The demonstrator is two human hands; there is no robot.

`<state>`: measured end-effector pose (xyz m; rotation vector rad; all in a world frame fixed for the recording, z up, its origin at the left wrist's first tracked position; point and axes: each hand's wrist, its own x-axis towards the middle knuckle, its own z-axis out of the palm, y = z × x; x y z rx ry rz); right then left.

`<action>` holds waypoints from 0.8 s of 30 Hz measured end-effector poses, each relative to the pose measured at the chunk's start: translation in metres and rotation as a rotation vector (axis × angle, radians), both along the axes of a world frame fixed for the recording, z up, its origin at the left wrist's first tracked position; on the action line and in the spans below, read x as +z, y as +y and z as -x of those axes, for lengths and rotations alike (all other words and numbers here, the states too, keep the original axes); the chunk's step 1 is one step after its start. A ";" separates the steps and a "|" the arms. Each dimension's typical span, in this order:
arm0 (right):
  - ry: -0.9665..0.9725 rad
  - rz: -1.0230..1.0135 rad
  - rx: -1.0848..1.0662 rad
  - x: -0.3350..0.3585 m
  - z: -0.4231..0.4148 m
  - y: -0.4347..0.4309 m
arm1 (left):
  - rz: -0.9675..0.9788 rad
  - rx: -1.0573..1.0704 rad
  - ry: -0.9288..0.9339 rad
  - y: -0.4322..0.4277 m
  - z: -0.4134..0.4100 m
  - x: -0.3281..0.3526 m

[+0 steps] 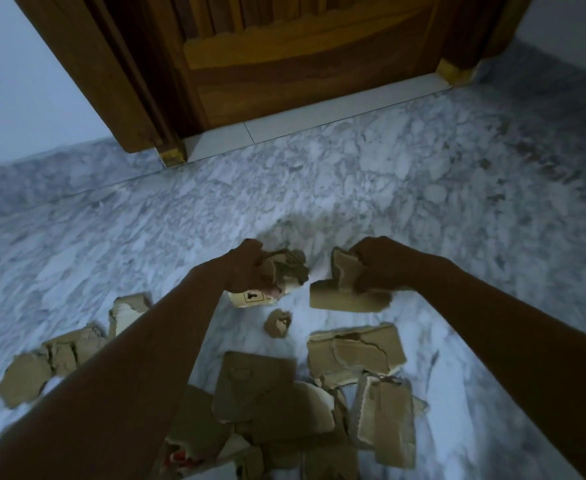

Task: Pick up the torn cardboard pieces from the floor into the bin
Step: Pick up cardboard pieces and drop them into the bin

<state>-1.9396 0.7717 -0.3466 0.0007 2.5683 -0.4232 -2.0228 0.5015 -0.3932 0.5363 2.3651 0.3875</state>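
Presently, left hand (248,268) clutching crumpled scraps (289,271), right hand (379,265) gripping torn piece (340,297), long axis left-right.

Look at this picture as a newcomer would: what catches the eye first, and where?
Mid-frame, the left hand grips a crumpled wad of cardboard and the right hand grips a torn flat piece. Below them, torn cardboard pieces litter the marble floor. A wooden door stands at the top.
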 end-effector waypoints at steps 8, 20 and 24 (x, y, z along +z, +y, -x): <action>0.169 -0.393 0.107 -0.030 -0.054 0.015 | 0.185 -0.132 0.094 0.017 -0.005 -0.023; 0.008 -0.055 -0.193 0.021 -0.063 0.032 | -0.205 0.274 0.028 -0.012 -0.042 0.033; -0.125 0.012 -0.001 0.015 -0.070 0.003 | -0.091 0.078 0.017 0.001 -0.069 0.018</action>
